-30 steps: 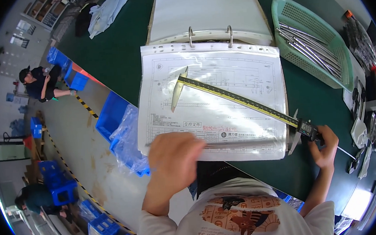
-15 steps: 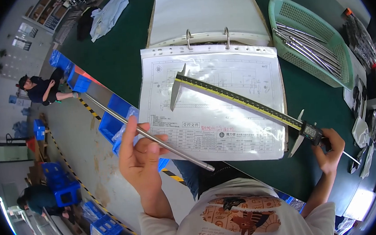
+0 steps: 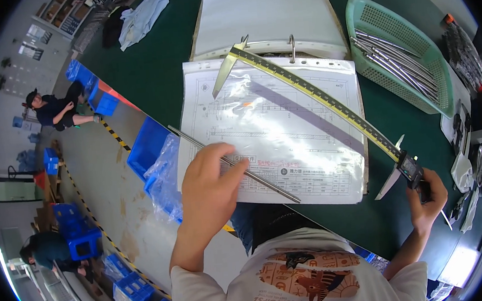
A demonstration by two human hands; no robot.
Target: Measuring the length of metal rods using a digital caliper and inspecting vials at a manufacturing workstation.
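**Long caliper and steel rod held over a drawing sheet**

The left hand [image 3: 210,187] has its grip closed around a thin steel rod [image 3: 254,175], fingers wrapped over its middle. The rod runs on a slant from upper left, past the edge of the counter, to lower right, where its far end lies over the lower part of the drawing sheet [image 3: 273,125]. The sheet sits in a glossy plastic sleeve on top of an open ring binder [image 3: 267,18], whose metal rings show just above the sheet's upper edge.

The right hand [image 3: 426,195] is at the lower right, its grip closed on the sliding head of a long digital caliper [image 3: 315,91]. The caliper's yellow-scaled beam stretches diagonally from that hand up to the binder rings, crossing above the sheet and casting a shadow on it. Its fixed jaw points down-left near the rings; the sliding jaw hangs beside the right hand, off the sheet's lower right corner. Rod and caliper are well apart and roughly parallel.

On the dark green counter [image 3: 161,72] to the upper right stands a green plastic basket [image 3: 380,12] holding a bundle of similar steel rods. A light cloth [image 3: 139,14] lies at the upper left. Blue bins [image 3: 147,149] stand on the floor below the counter edge, and two other people are farther left.
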